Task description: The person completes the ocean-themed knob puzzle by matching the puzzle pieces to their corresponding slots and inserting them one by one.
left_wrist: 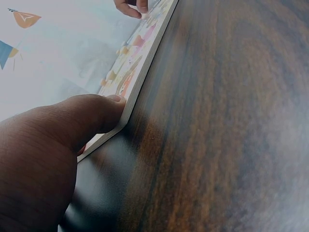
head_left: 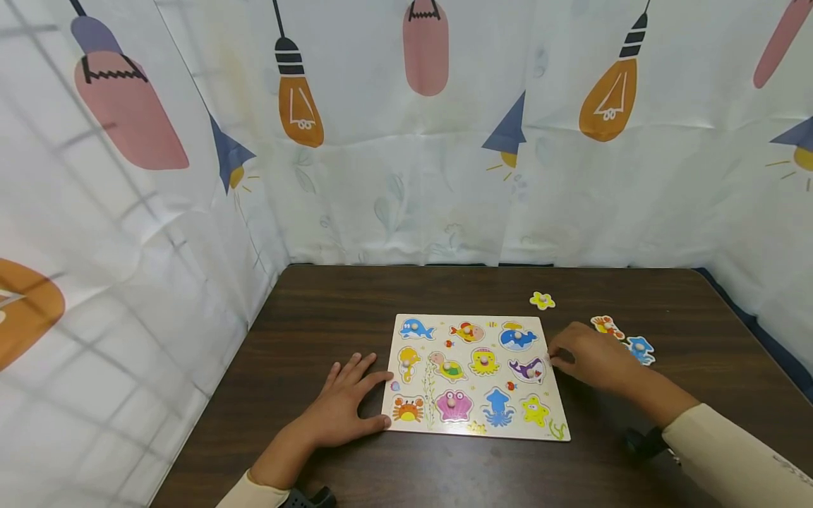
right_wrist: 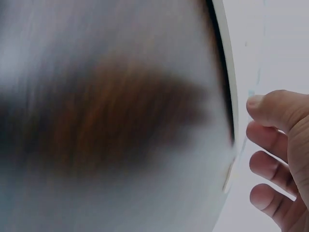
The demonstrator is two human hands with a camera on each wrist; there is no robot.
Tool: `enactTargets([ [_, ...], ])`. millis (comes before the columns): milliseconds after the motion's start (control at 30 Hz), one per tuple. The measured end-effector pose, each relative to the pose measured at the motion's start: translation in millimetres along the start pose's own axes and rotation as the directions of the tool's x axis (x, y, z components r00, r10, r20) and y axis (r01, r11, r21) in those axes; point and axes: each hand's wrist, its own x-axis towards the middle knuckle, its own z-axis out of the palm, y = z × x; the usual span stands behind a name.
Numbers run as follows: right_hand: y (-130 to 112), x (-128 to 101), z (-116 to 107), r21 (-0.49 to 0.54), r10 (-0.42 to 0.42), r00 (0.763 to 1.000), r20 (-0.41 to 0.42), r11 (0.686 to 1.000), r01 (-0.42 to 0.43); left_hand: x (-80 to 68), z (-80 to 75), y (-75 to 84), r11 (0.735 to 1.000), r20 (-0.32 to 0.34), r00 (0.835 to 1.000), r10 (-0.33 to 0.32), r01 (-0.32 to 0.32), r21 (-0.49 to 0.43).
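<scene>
A wooden peg puzzle board (head_left: 502, 427) with sea-animal pieces lies flat on the table. My left hand (head_left: 343, 409) spreads its fingers at the board's left side, the thumb touching the lower left corner; the left wrist view shows that thumb (left_wrist: 104, 113) on the board's edge. My right hand (head_left: 587, 356) is at the board's right edge, close to the purple whale piece (head_left: 528, 370). In the right wrist view its thumb (right_wrist: 275, 106) and loosely bent fingers hold nothing that shows. Among the pieces are a pink shell (head_left: 454, 403), a blue squid (head_left: 498, 408) and an orange crab (head_left: 408, 409).
A yellow flower piece (head_left: 542, 300) lies beyond the board. Behind my right hand lie an orange-spotted piece (head_left: 606, 325) and a blue animal piece (head_left: 639, 350). The dark wooden table (head_left: 336, 303) is bordered by a white patterned curtain (head_left: 406, 233).
</scene>
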Motion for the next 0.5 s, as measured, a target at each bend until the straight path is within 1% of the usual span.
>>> enactTargets([
  [167,22,-5,-4,-0.019,0.021,0.999,-0.041,1.0,-0.022,-0.2,0.2,-0.7,1.0,-0.003,1.0,0.005,-0.005,-0.003],
  [500,52,-6,-8,-0.025,0.125,0.992,-0.01,0.992,-0.125,-0.8,-0.1,0.3,1.0,-0.003,1.0,0.005,-0.005,-0.015],
])
